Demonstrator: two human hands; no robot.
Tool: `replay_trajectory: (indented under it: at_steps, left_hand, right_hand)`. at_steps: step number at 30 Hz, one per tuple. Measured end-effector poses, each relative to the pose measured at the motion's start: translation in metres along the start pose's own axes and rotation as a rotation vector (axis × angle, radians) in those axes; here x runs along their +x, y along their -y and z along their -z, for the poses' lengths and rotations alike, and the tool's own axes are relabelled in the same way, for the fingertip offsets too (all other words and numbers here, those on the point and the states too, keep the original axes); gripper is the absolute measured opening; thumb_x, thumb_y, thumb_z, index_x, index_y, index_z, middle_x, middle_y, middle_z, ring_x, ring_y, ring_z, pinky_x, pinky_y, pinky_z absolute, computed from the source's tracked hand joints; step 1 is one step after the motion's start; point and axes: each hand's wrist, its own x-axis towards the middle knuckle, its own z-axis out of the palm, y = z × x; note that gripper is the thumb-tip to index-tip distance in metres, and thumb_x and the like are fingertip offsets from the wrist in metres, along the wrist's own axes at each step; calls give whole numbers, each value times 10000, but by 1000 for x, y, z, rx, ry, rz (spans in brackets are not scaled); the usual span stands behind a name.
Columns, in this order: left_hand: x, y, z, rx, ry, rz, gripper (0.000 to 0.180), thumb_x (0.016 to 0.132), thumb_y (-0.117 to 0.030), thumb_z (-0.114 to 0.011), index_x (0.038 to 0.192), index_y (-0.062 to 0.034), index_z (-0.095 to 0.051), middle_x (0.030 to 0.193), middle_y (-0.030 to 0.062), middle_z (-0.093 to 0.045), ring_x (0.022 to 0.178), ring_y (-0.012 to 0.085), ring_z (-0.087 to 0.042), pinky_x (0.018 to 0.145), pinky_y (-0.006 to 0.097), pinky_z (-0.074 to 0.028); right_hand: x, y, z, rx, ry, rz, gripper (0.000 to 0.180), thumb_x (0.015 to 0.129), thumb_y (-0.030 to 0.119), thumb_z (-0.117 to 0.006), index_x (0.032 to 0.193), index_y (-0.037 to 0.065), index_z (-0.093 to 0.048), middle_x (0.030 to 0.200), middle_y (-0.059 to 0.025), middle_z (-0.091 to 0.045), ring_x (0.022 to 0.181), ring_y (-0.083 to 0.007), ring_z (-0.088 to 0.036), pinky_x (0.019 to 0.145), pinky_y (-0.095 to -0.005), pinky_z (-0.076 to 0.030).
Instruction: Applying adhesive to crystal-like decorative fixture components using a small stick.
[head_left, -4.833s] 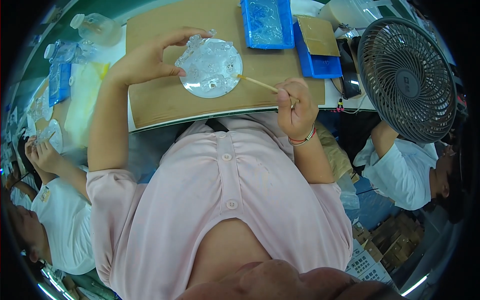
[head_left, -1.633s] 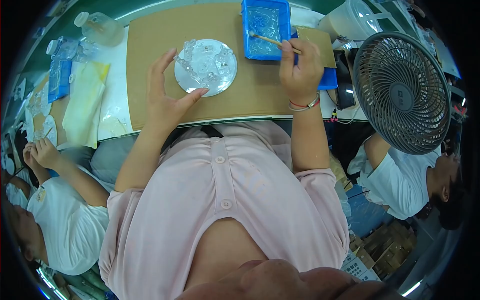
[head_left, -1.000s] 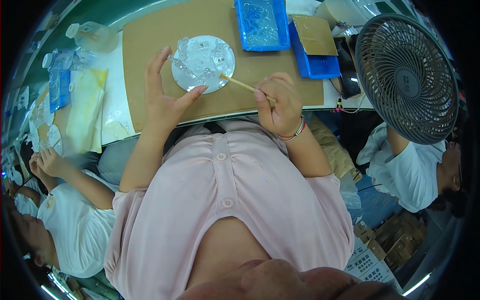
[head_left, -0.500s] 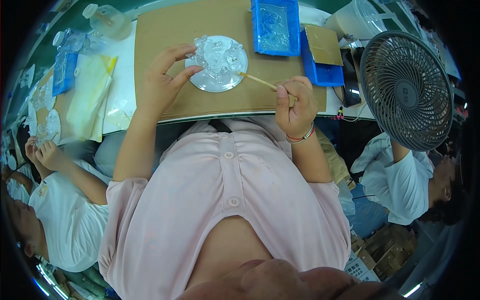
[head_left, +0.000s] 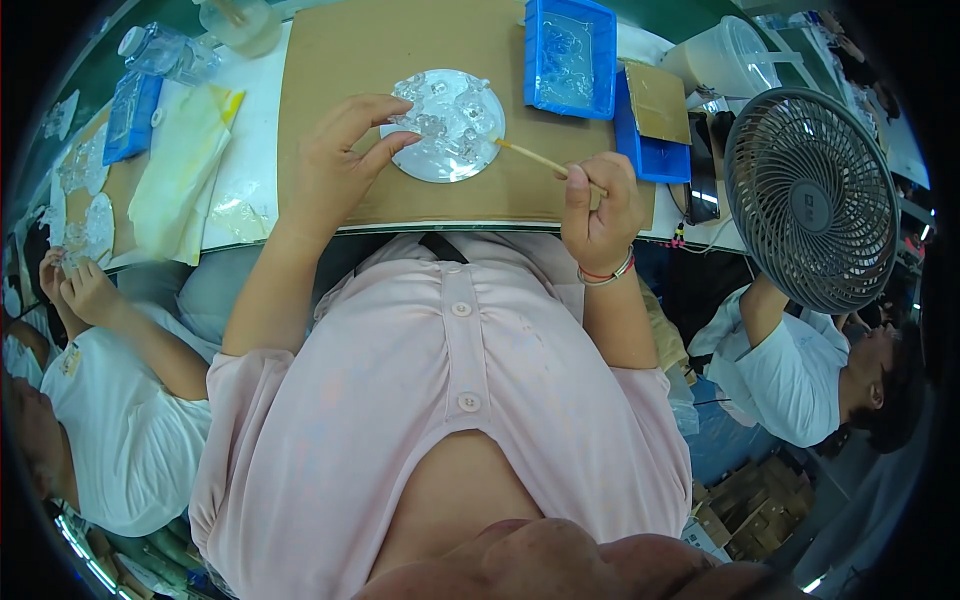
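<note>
A round, shiny pale disc (head_left: pixel 452 168) lies on brown cardboard in front of me. On it rests a clear, lumpy plastic piece (head_left: pixel 445 108) with several rounded bumps; its exact shape is hard to make out. The thumb and forefinger of my left hand (head_left: pixel 345 150) grip its left edge, spaced a little apart. My right hand (head_left: pixel 603 205) pinches a thin wooden stick (head_left: pixel 535 158) between thumb and fingers. The stick's darker tip reaches the right side of the disc, by the clear piece; whether it touches cannot be told.
A blue bin (head_left: pixel 572 60) of clear pieces stands behind the disc, beside another blue bin (head_left: pixel 655 155) with a cardboard flap. A fan (head_left: pixel 810 200) stands right. Left are a yellowish cloth (head_left: pixel 185 180) and a clear bottle (head_left: pixel 170 55). Co-workers sit on both sides.
The clear piece has turned on the disc, and my left fingers sit over its edge differently. The stick stays by the disc's right side. The whole view has shifted slightly.
</note>
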Motion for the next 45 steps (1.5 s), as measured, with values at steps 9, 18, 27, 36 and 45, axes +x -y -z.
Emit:
replay_trajectory:
  at_steps: [9, 18, 27, 36, 45]
  left_hand:
    - [0, -14, -4, 244, -99, -197, 216, 677, -161, -813, 834, -87, -685, 787, 41, -670, 762, 213, -642, 669, 319, -495]
    - [-3, -14, -9, 217, -81, -268, 230, 657, -170, -818, 817, -89, -674, 784, 32, -643, 757, 220, -601, 705, 327, -461]
    - [2, -7, 14, 71, 79, -81, 517, 707, -213, -802, 1178, -109, -615, 1084, 86, -646, 1019, 275, -605, 874, 351, -481]
    - [-1, -15, 25, -56, 232, 156, 490, 783, -133, -744, 1240, -68, -580, 1197, 76, -630, 1026, 209, -608, 920, 326, -469]
    - [-6, -9, 18, -74, 246, 271, 181, 818, -74, -709, 994, -36, -702, 934, 47, -700, 807, 136, -631, 753, 258, -494]
  right_hand:
    - [-1, 6, 4, -3, 25, -100, 35, 871, 6, -591, 864, 4, -557, 712, -105, -634, 682, -259, -590, 658, -345, -478]
    - [-4, 17, -7, 173, 90, 33, 84, 822, 6, -629, 853, 36, -556, 733, -81, -612, 628, -267, -577, 712, -389, -482]
    - [-6, 12, 4, 142, 83, -6, 46, 891, 28, -581, 884, 17, -537, 727, -97, -646, 615, -241, -587, 723, -392, -483]
    - [-8, 20, 6, 240, 131, -19, 24, 899, 23, -566, 903, 15, -544, 713, -102, -636, 624, -228, -580, 689, -389, -483]
    - [32, -37, 18, 31, -248, -194, 99, 956, 101, -544, 917, 10, -546, 722, -89, -641, 588, -113, -557, 576, -233, -463]
